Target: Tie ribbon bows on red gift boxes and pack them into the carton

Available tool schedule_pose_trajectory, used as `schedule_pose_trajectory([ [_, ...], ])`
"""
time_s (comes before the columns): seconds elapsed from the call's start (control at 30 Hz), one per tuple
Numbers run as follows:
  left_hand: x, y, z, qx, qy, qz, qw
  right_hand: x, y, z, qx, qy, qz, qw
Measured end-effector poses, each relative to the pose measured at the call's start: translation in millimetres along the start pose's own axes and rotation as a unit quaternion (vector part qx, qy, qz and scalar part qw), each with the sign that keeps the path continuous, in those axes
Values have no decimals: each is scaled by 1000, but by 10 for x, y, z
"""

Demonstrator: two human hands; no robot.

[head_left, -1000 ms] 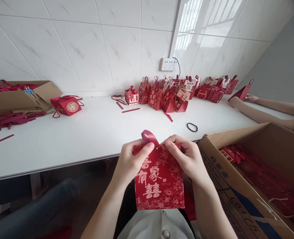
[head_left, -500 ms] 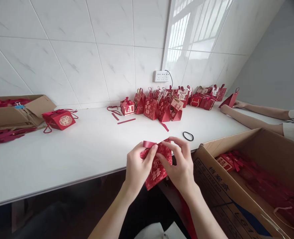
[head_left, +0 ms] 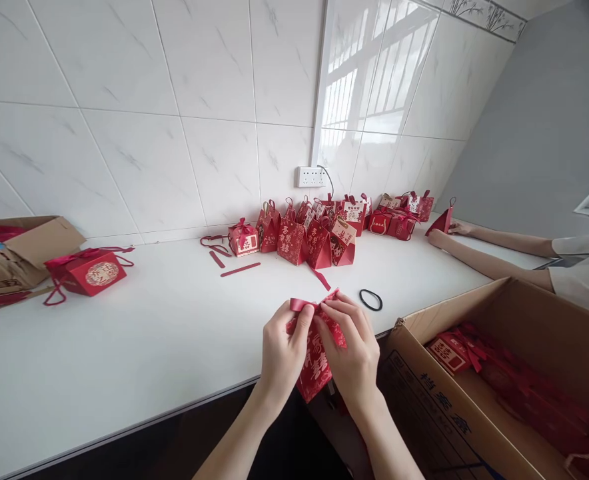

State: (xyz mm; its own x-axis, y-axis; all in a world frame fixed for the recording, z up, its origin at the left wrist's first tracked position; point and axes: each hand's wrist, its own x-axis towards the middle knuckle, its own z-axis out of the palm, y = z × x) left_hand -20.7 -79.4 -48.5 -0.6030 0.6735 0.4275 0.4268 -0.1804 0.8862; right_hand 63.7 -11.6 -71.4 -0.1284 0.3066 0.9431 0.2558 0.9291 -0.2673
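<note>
Between my two hands is a red gift box [head_left: 315,363] with pale Chinese characters, held up just off the table's front edge. My left hand [head_left: 285,343] is closed at its top, the thumb pressing a red ribbon [head_left: 300,305] that loops out to the left. My right hand [head_left: 350,337] pinches the top edge of the same box from the other side, thumb and fingertips close together. Part of the ribbon and the box's far side are hidden behind my fingers.
Several finished-looking red boxes [head_left: 292,243] stand along the tiled wall. A black band [head_left: 370,300] lies on the white table [head_left: 174,347]. At right is a large cardboard box [head_left: 424,393] with red items inside; a co-worker's hands [head_left: 439,239] hold a red box beyond. Another carton [head_left: 57,250] sits left.
My view has tilted up and shifted. My right hand's fingers have drawn closer together at the box top, nearer the ribbon. The left hand keeps its hold.
</note>
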Motion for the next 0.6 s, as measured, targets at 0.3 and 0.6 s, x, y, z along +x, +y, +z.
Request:
schedule_pose_trajectory([
  [0.3,119,-87,-19,31,-1,25,999,46,85,124,-63,-46,-32,996],
  [0.6,202,-167,41,49,-3,45,998,54,130,183,-90,-43,-22,995],
])
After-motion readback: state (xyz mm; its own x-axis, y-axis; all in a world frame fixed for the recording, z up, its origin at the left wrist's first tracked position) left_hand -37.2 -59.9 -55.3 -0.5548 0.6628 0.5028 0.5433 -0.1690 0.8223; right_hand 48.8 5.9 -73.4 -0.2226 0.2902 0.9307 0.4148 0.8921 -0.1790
